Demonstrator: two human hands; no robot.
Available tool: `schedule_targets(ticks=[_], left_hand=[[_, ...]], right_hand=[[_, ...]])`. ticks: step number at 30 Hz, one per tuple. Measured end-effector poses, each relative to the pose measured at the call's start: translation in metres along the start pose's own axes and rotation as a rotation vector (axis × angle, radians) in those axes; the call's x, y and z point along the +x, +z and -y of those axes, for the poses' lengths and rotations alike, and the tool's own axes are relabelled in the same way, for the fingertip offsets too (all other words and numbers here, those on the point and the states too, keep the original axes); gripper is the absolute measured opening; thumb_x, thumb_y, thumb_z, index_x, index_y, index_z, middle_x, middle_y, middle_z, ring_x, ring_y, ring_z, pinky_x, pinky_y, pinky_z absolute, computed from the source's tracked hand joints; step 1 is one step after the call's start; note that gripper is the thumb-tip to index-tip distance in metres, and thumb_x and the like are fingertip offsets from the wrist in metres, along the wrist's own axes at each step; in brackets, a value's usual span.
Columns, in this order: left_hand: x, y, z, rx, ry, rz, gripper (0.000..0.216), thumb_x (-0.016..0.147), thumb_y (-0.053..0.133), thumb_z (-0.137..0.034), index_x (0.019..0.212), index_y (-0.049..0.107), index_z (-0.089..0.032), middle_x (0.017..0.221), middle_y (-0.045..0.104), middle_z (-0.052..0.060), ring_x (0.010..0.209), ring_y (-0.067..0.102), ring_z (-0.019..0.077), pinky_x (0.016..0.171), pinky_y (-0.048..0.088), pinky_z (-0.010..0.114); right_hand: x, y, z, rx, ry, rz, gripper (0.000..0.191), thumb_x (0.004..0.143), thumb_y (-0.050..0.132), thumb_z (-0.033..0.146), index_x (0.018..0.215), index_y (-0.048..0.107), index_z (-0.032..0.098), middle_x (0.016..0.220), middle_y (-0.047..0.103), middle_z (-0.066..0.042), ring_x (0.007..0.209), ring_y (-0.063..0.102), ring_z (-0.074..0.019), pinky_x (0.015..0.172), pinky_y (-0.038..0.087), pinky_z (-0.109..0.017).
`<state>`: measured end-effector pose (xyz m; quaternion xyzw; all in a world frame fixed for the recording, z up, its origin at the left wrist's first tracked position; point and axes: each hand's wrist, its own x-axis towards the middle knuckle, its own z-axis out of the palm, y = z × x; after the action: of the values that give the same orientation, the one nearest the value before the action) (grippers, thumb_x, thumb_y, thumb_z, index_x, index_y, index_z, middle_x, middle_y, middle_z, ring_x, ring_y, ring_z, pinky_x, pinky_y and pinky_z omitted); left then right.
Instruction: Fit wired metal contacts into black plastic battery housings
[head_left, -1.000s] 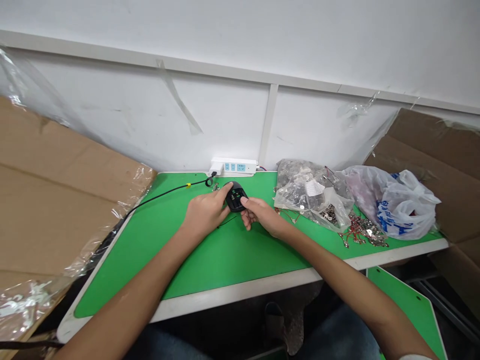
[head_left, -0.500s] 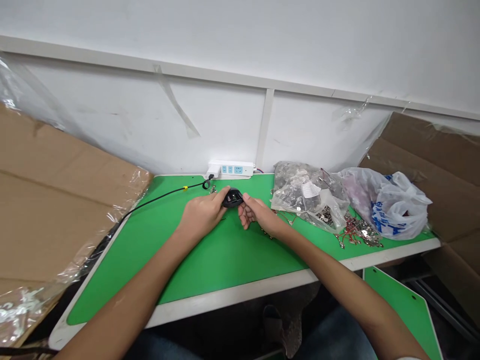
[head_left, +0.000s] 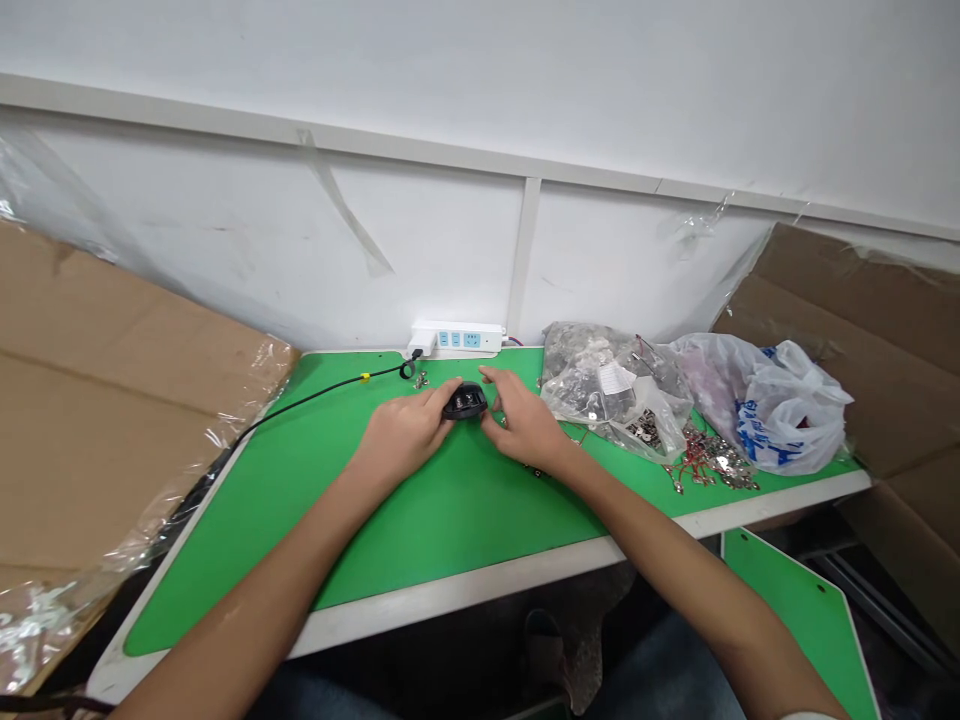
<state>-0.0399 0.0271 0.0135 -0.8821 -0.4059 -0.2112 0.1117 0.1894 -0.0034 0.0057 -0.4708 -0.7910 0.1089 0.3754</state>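
Observation:
A small black rounded device [head_left: 465,402] lies on the green table top [head_left: 420,510]. My left hand [head_left: 405,432] grips it from the left, thumb and fingers closed round its edge. My right hand [head_left: 521,420] rests just to the right of the device, palm down with fingers stretched out, its fingertips close to or touching the device's right side. It holds nothing that I can see. A few small metal parts [head_left: 420,379] lie behind the device near the wall.
A white power strip [head_left: 457,338] sits against the wall, with a black cable [head_left: 315,398] running left off the table. Clear bags of metal parts [head_left: 611,385], a white plastic bag [head_left: 772,405] and loose red-wired parts [head_left: 709,465] lie at right. Cardboard sheets [head_left: 97,400] flank both sides.
The black device was held tilted up by both hands and now lies low on the table. My right hand has let go and turned palm down with fingers stretched out.

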Motion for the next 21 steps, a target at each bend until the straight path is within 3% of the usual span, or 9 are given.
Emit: schedule_targets(ticks=[3, 6, 11, 21], left_hand=[[-0.0007, 0.0002, 0.0002, -0.02, 0.031, -0.009, 0.051, 0.101, 0.052, -0.032, 0.15, 0.056, -0.018, 0.121, 0.079, 0.015, 0.097, 0.078, 0.0343, 0.08, 0.06, 0.042], [-0.0009, -0.0005, 0.0003, -0.024, 0.053, -0.01, 0.05, 0.1, 0.054, -0.034, 0.148, 0.057, -0.018, 0.124, 0.078, 0.015, 0.101, 0.078, 0.0339, 0.083, 0.06, 0.042], [-0.0007, -0.0042, -0.0018, -0.054, 0.079, -0.006, 0.05, 0.098, 0.058, -0.035, 0.145, 0.057, -0.019, 0.123, 0.079, 0.014, 0.102, 0.078, 0.0328, 0.081, 0.06, 0.04], [-0.0012, -0.0072, -0.0069, -0.103, 0.034, -0.066, 0.045, 0.098, 0.061, -0.039, 0.139, 0.06, -0.022, 0.12, 0.08, 0.01, 0.1, 0.079, 0.0308, 0.082, 0.059, 0.038]], right_hand=[[-0.0004, -0.0002, -0.0009, -0.039, -0.082, 0.046, 0.061, 0.097, 0.051, 0.018, 0.156, 0.042, 0.014, 0.154, 0.055, -0.018, 0.132, 0.06, -0.0301, 0.111, 0.052, -0.048], [-0.0001, 0.0001, -0.0011, -0.037, -0.097, 0.068, 0.06, 0.097, 0.048, 0.014, 0.156, 0.044, 0.016, 0.156, 0.056, -0.015, 0.143, 0.054, -0.0289, 0.118, 0.048, -0.049], [0.001, -0.0032, -0.003, -0.05, -0.104, 0.077, 0.059, 0.098, 0.053, 0.015, 0.156, 0.048, 0.022, 0.153, 0.06, -0.012, 0.141, 0.057, -0.0268, 0.117, 0.05, -0.046], [0.0013, -0.0053, -0.0035, -0.12, -0.06, 0.077, 0.046, 0.101, 0.057, 0.023, 0.148, 0.057, 0.021, 0.142, 0.067, -0.013, 0.124, 0.067, -0.0275, 0.103, 0.056, -0.043]])
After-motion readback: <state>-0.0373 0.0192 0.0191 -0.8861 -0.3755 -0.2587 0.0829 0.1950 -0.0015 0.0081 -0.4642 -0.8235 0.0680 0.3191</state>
